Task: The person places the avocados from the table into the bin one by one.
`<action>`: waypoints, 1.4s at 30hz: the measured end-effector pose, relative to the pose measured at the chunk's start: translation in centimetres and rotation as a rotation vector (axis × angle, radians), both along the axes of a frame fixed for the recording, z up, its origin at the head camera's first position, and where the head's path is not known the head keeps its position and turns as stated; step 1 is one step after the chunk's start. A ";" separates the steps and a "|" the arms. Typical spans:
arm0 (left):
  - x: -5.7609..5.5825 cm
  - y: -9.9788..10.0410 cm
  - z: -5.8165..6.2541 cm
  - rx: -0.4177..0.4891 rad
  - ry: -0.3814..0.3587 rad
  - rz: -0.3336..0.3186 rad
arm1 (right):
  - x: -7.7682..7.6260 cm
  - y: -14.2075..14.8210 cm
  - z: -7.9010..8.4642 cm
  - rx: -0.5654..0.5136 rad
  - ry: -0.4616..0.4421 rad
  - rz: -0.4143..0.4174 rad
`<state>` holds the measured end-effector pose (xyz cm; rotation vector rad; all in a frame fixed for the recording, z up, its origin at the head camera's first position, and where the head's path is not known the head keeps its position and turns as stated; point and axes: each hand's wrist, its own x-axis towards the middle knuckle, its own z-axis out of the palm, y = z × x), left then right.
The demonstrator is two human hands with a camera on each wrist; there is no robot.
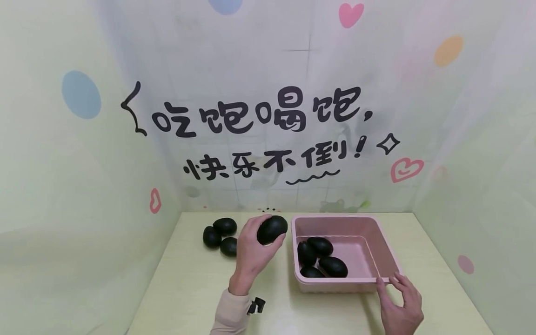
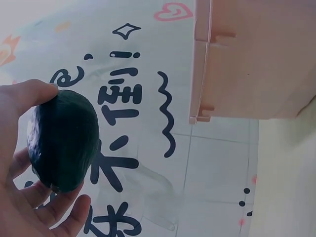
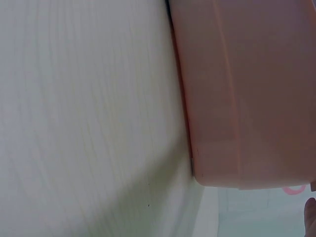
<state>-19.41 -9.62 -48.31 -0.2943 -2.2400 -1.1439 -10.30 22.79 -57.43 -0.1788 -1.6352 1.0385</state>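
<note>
Left hand (image 1: 253,250) just left of the pink tub (image 1: 335,287), thumb and fingers clamped round a dark avocado (image 1: 273,229); that avocado sits near the tub's left rim, outside it, not touching; four more avocados (image 1: 333,267) lie in the tub, bunched toward its left side, the front one partly hidden by the rim; three loose avocados (image 1: 212,237) sit close together on the table (image 1: 184,293), farther left of the tub, one partly behind the left hand; right hand (image 1: 404,307) at the tub's front right corner, thumb and fingers apart, tips at the rim, can't tell if they pinch it; pale sleeve (image 1: 231,309) on the left arm; wall (image 1: 251,60) with black writing behind the tub.
</note>
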 end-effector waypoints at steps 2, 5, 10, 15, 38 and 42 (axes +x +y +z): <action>-0.1 0.3 0.1 -0.001 -0.001 -0.008 | -0.1 0.1 0.0 0.003 0.002 0.002; -0.3 0.7 0.3 -0.008 0.011 -0.019 | -0.2 0.2 -0.1 0.005 0.003 0.002; -0.6 1.3 0.6 -0.027 0.024 -0.046 | -0.2 0.2 -0.1 0.002 -0.001 -0.001; -0.7 2.1 0.7 -0.035 0.020 -0.064 | -0.3 0.2 0.0 0.010 0.003 -0.001; 0.0 5.4 -0.7 -0.085 -0.054 -0.160 | -0.1 0.1 -0.2 0.006 -0.004 0.009; 0.1 5.8 -0.9 -0.099 -0.068 -0.174 | -0.1 0.1 -0.2 0.005 -0.001 0.003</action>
